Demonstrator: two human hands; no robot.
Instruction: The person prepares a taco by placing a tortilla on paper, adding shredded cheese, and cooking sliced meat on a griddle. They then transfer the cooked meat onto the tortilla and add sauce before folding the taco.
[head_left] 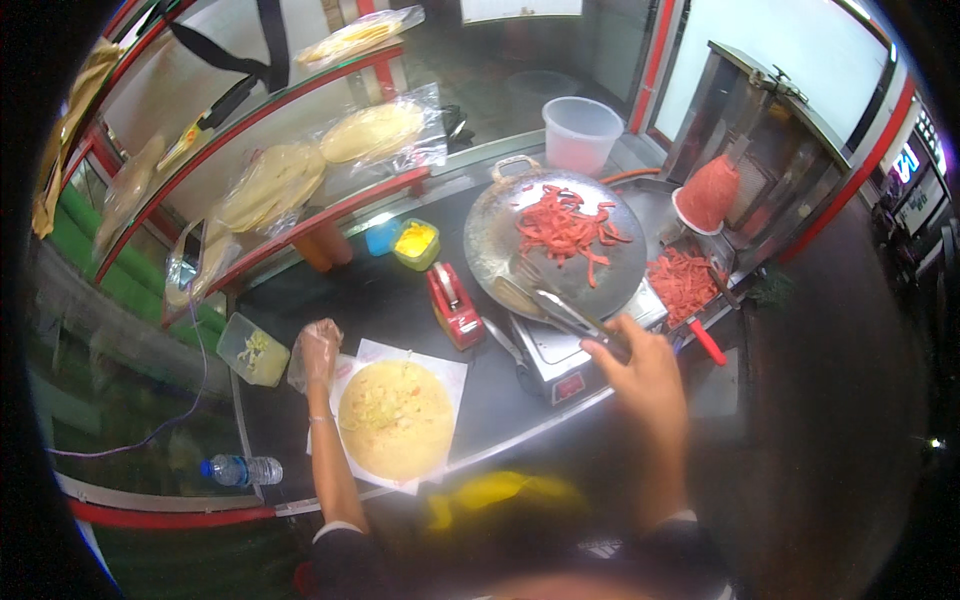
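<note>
My right hand (645, 365) grips metal tongs (565, 312), whose tips lie over the near left part of a round metal pan (485, 245). Red meat strips (565, 225) are heaped on the pan's far middle. My left hand (318, 350), in a clear plastic glove, is closed above the far left corner of a white paper sheet (455, 375); anything inside its fingers is hidden. On that paper lies a flatbread (400, 455) with pale green shreds and small bits on top. Beside the left hand stands a clear tub (235, 340) of similar shreds.
A red tape dispenser (455, 310), a small yellow-filled tub (415, 243) and orange bottles (322, 245) stand behind the paper. Right of the pan are a meat cone (708, 195), more meat strips (685, 285) and a red-handled knife (708, 343). Bagged flatbreads (375, 132) line the shelf.
</note>
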